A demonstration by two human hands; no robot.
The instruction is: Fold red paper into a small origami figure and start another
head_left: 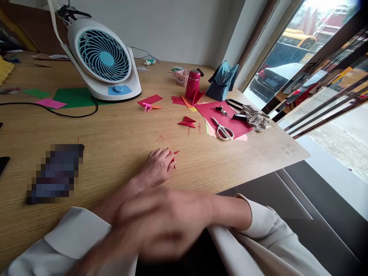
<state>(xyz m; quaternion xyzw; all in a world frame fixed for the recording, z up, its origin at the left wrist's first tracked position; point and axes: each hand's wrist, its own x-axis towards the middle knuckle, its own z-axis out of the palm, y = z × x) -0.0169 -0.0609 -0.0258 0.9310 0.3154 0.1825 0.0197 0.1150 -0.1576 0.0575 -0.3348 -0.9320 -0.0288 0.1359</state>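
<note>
My left hand rests on the wooden table, fingers curled together over a small piece of red paper. Only a pointed tip of that paper shows past the fingertips, so its shape is mostly hidden. Close to the camera, my right hand is raised over my lap and left forearm, smeared by motion; its fingers cannot be made out. Beyond the left hand lies a folded red paper piece with pointed flaps. White-handled scissors lie on red paper sheets to the right.
A white and blue fan stands at the back left, its black cable crossing the table. A blurred-out dark device lies at left. Toward the back right are a red bottle, blue bag, keys and crumpled paper.
</note>
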